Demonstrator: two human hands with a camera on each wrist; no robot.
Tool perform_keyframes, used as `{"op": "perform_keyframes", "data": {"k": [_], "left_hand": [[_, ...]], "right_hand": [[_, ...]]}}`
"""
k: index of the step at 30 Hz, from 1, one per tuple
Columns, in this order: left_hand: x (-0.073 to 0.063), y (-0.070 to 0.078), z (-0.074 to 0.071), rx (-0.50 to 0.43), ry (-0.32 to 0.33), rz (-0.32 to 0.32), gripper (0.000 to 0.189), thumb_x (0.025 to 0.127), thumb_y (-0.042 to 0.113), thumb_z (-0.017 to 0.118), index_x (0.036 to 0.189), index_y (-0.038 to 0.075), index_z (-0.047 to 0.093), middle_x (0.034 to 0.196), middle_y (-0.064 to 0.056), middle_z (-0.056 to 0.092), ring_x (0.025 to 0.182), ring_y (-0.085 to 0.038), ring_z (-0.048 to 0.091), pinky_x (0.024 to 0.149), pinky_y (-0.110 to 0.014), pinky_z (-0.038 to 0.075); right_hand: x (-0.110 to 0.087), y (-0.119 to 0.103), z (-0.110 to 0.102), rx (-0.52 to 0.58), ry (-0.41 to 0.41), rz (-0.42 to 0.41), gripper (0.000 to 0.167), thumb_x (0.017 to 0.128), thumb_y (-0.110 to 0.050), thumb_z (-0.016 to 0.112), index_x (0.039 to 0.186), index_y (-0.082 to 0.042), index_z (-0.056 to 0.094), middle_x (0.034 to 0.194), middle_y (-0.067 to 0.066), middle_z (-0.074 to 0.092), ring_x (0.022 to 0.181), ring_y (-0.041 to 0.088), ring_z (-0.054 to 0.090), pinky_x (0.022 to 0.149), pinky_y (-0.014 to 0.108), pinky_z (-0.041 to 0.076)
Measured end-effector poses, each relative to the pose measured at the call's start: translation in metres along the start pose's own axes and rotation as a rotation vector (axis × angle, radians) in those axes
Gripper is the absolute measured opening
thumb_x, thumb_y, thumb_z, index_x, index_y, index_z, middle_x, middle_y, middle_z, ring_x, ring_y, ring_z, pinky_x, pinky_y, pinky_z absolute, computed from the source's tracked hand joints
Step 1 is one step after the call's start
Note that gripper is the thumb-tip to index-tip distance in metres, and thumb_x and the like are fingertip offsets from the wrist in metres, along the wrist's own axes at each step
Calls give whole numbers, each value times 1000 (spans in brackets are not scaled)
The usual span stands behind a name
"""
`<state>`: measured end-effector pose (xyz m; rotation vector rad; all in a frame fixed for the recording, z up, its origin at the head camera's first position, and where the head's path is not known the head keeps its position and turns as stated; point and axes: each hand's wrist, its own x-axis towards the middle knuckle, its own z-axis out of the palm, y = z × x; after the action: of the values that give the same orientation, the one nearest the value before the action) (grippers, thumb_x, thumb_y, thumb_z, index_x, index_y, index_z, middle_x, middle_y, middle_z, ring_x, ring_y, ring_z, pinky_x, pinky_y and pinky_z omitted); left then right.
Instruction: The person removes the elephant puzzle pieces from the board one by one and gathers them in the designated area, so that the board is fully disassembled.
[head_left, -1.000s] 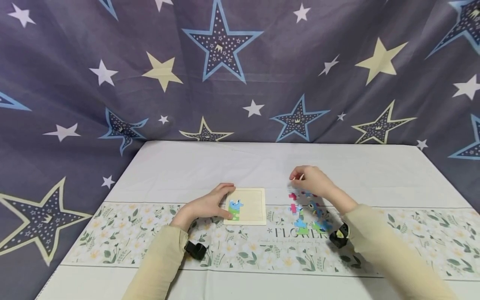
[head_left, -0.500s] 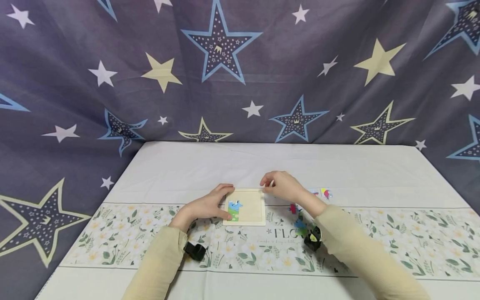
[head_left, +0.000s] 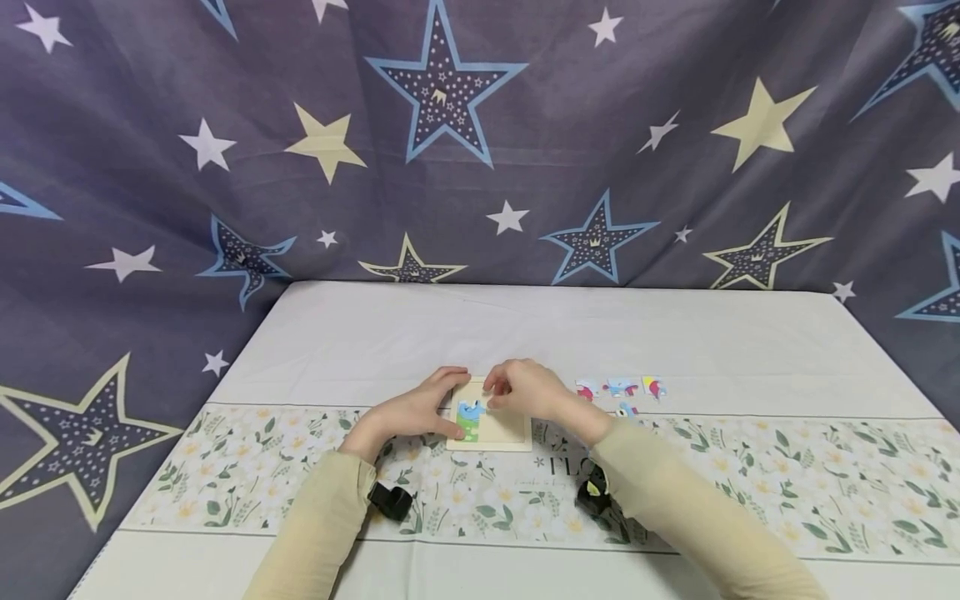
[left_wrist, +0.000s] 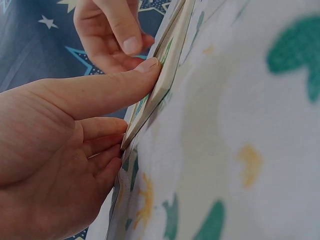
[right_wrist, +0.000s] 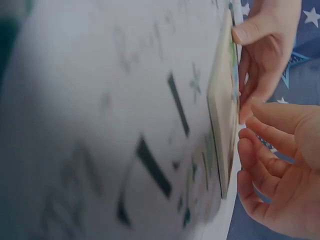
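A shallow light-wood puzzle tray (head_left: 506,435) lies on the table, with blue and green puzzle pieces (head_left: 469,421) fitted along its left side. My left hand (head_left: 415,410) grips the tray's left side, thumb on the near corner and fingers at the far edge; its thumb (left_wrist: 120,90) presses the rim in the left wrist view. Over the tray's upper part is my right hand (head_left: 528,389), thumb and index finger brought together in a pinch. The small puzzle piece between them is mostly hidden by the fingers. In the right wrist view, this hand (right_wrist: 280,155) hovers close above the tray.
Right of the tray lie several loose puzzle pieces, among them a blue-and-red one (head_left: 622,386) and a yellow-and-pink one (head_left: 653,387). The right forearm covers others. A white tablecloth (head_left: 420,333) with a floral band covers the table; a starry curtain (head_left: 480,183) hangs behind.
My right hand has moved left from above the loose pieces to over the tray, carrying a small piece. The left hand has stayed on the tray.
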<state>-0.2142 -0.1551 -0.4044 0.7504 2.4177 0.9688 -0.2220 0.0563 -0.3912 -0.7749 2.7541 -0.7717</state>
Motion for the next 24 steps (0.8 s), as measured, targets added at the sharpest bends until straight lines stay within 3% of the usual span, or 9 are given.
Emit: {"op": "perform_keyframes", "data": {"k": [11,24], "left_hand": [[2,0,0,9,7,6,85,75,23,73,142,2,25,149,-12,16,138,-29,12,109,-48,16],[0,0,2,-1,-4,-3,86,76,25,73,143,3,24,149,-12,15,138,-30,10,108,-50,18]], "right_hand": [[3,-10,9,-53,-29,0,32,74,-24,74,103,-12,68,79,-5,58,70,8,51,68,27,43],[1,-16,16,-64,-13,11,25,73,-25,75,94,-14,69,79,-4,56,69,10,50,65,28,43]]}}
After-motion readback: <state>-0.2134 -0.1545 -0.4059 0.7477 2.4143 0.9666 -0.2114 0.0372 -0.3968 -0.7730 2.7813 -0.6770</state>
